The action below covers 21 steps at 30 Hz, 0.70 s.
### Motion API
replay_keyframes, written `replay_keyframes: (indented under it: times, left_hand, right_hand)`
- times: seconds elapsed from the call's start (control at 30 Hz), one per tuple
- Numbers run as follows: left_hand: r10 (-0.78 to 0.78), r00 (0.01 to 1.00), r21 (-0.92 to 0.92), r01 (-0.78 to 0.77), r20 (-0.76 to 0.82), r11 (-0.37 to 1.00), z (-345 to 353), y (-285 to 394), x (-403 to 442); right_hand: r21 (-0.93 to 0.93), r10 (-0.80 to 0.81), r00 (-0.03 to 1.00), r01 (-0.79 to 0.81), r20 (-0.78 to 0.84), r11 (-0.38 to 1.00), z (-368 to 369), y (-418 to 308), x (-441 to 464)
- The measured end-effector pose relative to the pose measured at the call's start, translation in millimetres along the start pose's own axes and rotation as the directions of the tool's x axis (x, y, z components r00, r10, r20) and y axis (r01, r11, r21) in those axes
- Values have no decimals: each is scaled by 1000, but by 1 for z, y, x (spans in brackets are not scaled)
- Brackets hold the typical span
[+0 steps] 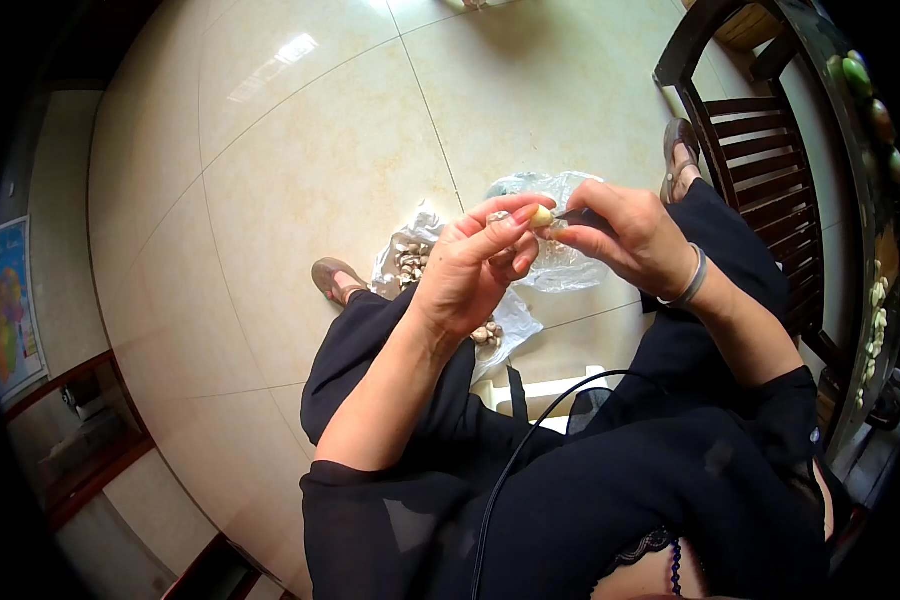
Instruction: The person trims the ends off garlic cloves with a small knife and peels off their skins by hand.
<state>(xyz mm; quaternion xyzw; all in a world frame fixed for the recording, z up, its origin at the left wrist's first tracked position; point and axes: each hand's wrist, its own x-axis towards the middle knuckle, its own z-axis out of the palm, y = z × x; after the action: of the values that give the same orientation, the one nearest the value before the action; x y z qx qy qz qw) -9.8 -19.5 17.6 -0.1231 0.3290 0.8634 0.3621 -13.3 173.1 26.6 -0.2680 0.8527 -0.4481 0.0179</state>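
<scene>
My left hand (478, 255) is closed, pinching a small pale yellow piece of food (542, 215) between thumb and fingertips. A brownish-white bit (497, 217) shows by its thumb; I cannot make out what it is. Close against the yellow piece, my right hand (625, 228) is closed on a small knife (568, 214), of which only a short dark blade shows. Below my hands, a white plastic bag (422, 222) on the floor holds several small brown-and-white pieces (410, 262) that look like mushrooms or bulbs. More such pieces (487, 333) lie nearer my lap.
A clear plastic bag (570, 268) lies on the floor beyond my hands. Between my legs is a cream-coloured container (550, 388). At right stand a dark wooden chair (760, 150) and a table edge with green fruit (856, 76) and pale pieces (876, 310).
</scene>
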Motion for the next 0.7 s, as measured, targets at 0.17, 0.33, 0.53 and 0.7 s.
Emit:
replay_keyframes:
  times: [0.17,0.33,0.53,0.7]
  left_hand:
    - [14,1000,31,-15,13,999,-3,-3,-1]
    - [21,998,77,-26,65,997,-6,-4,-1]
    - [39,993,50,-45,114,998,-5,-4,-1]
    - [48,991,21,-51,125,998,-5,-6,-1]
  right_hand:
    - [-86,22,1000,-20,22,996,1,0,-2]
    - [-104,42,998,-38,42,994,1,0,-1]
    - [-126,19,997,-9,79,992,2,1,-2]
    - [-144,13,996,0,88,990,3,1,-4]
